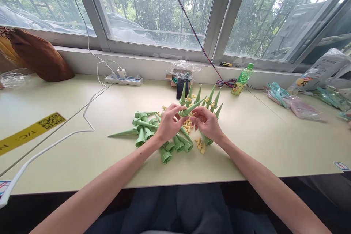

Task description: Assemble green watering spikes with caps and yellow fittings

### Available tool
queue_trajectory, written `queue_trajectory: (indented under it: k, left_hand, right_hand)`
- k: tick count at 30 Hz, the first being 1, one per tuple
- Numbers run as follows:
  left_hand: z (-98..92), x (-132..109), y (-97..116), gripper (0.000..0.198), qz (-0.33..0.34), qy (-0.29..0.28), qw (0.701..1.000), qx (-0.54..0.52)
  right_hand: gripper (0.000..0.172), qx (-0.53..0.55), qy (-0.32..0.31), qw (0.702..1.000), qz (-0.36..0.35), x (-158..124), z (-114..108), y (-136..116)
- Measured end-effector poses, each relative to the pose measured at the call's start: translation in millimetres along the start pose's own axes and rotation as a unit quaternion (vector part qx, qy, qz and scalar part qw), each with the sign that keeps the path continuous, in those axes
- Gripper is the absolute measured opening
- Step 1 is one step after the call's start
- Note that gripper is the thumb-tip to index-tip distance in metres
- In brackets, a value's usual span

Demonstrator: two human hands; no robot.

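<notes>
My left hand (169,122) is closed round the base of a green cone-shaped spike (190,108) that points up and to the right. My right hand (207,122) is pinched just beside it, its fingertips at the spike's base on something too small to make out. Under both hands lies a pile of green spikes (153,135) on their sides. Small yellow plastic pieces (201,146) are scattered among them. Behind the hands several green spikes (199,97) stand upright, tips up.
A pale table (82,146) runs under a window. On it are a white power strip (123,79) with a cable (87,109), a black phone (182,87), a green drink bottle (242,79), a brown bag (38,56), a yellow label (30,131) and plastic bags (298,106) at right.
</notes>
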State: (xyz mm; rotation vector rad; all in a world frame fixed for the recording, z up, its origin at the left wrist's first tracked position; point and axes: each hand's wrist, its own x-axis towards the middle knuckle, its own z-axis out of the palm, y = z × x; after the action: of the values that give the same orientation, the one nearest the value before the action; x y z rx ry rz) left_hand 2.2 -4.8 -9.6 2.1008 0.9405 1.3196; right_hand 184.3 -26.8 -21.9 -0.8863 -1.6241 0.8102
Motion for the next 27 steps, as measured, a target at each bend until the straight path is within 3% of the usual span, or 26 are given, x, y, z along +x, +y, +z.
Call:
queue_trajectory:
  k: [27]
  left_hand:
    - [1.2,-0.9,-2.0,0.025,0.003,0.003,0.999,-0.036]
  right_hand:
    - [0.023,-0.018,0.002,1.0,-0.004,-0.8,0.1,-4.8]
